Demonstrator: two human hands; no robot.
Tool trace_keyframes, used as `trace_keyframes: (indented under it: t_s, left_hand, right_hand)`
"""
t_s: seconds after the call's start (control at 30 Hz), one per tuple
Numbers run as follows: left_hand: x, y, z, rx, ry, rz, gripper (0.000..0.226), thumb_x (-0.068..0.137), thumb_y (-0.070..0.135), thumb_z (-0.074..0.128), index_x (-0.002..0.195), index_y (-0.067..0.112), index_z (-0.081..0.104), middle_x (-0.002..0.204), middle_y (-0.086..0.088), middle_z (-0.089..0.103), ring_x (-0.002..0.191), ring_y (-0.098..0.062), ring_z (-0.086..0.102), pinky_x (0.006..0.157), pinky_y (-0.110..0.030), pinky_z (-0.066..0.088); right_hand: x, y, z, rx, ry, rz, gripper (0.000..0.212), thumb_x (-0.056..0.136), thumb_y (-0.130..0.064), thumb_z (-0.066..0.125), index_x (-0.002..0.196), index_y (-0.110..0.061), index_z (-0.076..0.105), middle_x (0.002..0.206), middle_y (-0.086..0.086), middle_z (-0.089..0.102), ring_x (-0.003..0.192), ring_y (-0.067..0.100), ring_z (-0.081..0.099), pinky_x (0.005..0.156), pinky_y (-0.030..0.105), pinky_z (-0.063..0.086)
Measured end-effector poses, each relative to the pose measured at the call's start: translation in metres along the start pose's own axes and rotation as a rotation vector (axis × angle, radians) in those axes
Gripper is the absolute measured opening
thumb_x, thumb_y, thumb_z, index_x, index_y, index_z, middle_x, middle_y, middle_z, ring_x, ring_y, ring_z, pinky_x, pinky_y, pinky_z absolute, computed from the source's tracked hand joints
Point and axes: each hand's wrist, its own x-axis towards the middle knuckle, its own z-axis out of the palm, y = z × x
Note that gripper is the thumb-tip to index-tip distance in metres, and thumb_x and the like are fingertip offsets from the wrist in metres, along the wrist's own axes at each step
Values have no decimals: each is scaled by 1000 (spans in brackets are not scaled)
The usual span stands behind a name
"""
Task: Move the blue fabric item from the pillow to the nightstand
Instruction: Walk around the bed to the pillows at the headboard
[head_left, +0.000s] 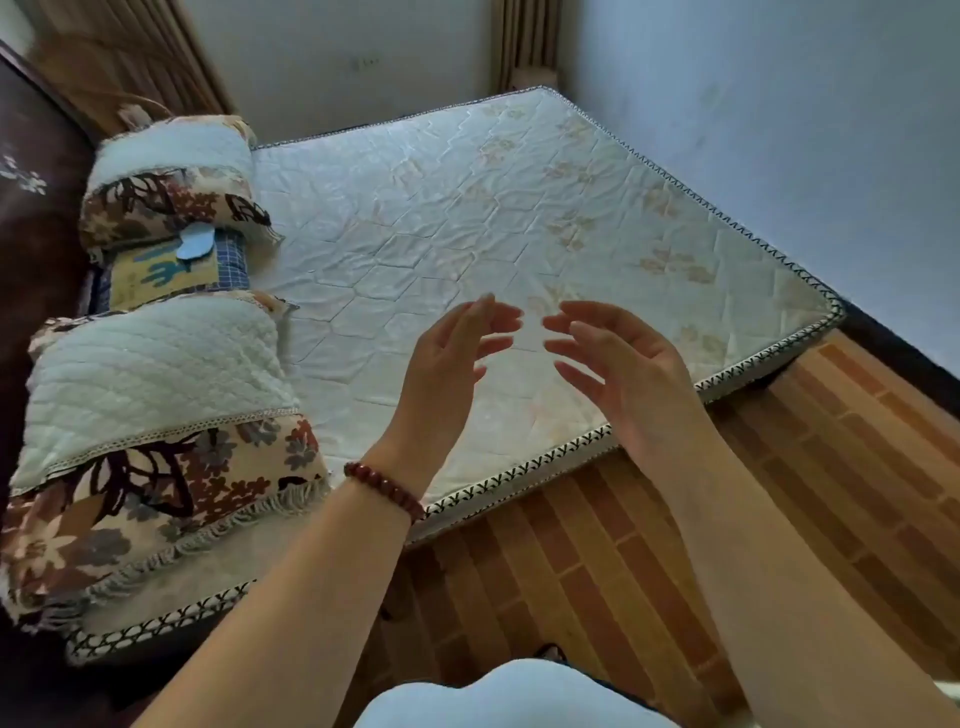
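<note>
Your blue fabric item (195, 242) lies at the head of the mattress (467, 218), on the small cactus-print pillow (165, 274) between the 2 folded quilts, against the nearer edge of the far one. It looks light, limp and thin, so pinch its free edge. Your left hand (448, 364) and right hand (618, 374) hover over the mattress, well apart from it, fingers spread, holding nothing.

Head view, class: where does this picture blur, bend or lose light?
Head view: fingertips of left hand and right hand smear; the mattress edge bows from the wide lens; the headboard sinks into shadow.
</note>
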Motion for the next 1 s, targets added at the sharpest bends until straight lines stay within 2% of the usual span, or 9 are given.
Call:
trace_keyframes:
  t_s: [0.37, 0.53, 0.77, 0.9, 1.0]
  left_hand:
    - [40, -13, 114, -6, -203, -63, 28, 96, 32, 40, 92, 20, 65, 100, 0, 70, 103, -21, 63, 98, -45, 40]
    - [68, -15, 135, 66, -279, -46, 34, 97, 34, 36, 102, 19, 66, 106, -4, 71, 104, -21, 64, 100, -48, 38]
    - [138, -17, 175, 51, -441, -78, 37, 96, 35, 35, 108, 19, 66, 108, -3, 71, 104, -20, 64, 100, -46, 38]
    - [187, -5, 200, 49, -534, -54, 37, 97, 32, 37, 110, 12, 66, 109, -6, 71, 102, -21, 65, 96, -42, 39]
    - [226, 0, 215, 34, -574, -37, 37, 97, 30, 39, 109, 10, 67, 108, -6, 72, 100, -20, 66, 94, -39, 41]
  right_hand:
    - [3, -26, -111, 65, 182, -48, 16, 76, -23, 67, 88, -29, 75, 97, -5, 76, 94, 13, 68, 81, 25, 52]
    - [20, -25, -137, 93, 247, -52, 16, 78, -23, 68, 90, -30, 74, 99, -4, 75, 96, 13, 68, 82, 24, 51]
    - [68, -39, -169, 55, 402, -85, 16, 81, -22, 67, 94, -30, 73, 100, -3, 74, 97, 14, 67, 85, 28, 49]
    - [104, -59, -186, 14, 447, -127, 20, 84, -23, 64, 100, -34, 70, 103, -3, 74, 98, 14, 68, 81, 23, 52]
    - [134, -71, -199, 27, 490, -158, 21, 87, -18, 62, 100, -32, 70, 106, -2, 73, 98, 16, 68, 82, 25, 52]
